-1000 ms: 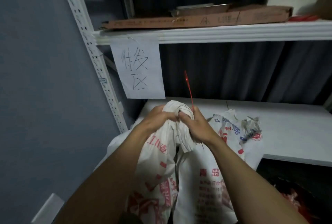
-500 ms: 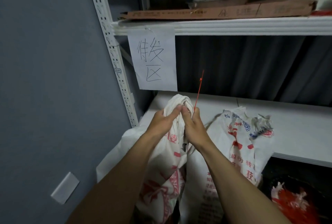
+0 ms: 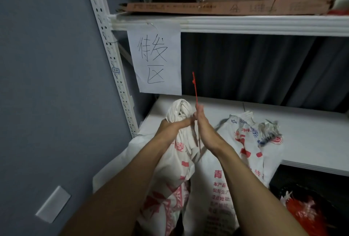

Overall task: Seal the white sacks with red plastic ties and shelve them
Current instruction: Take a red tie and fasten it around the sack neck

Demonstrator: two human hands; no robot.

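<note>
The red tie (image 3: 195,92), pinched in the right hand (image 3: 204,130), has swung back upright beside the sack (image 3: 180,109) neck, which the left hand (image 3: 173,125) grips at the lower shelf (image 3: 306,122) edge — so the cinching likely lies ahead.

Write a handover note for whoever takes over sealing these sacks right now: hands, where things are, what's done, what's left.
Left hand: grips the twisted neck of the white sack.
Right hand: pinches the red plastic tie, which stands upright beside the neck.
Done: neck gathered; the tie is not visibly closed round it.
Left: cinch the tie and shelve the sack. A second sack lies partly on the lower shelf; whether it is sealed cannot be told.
</note>
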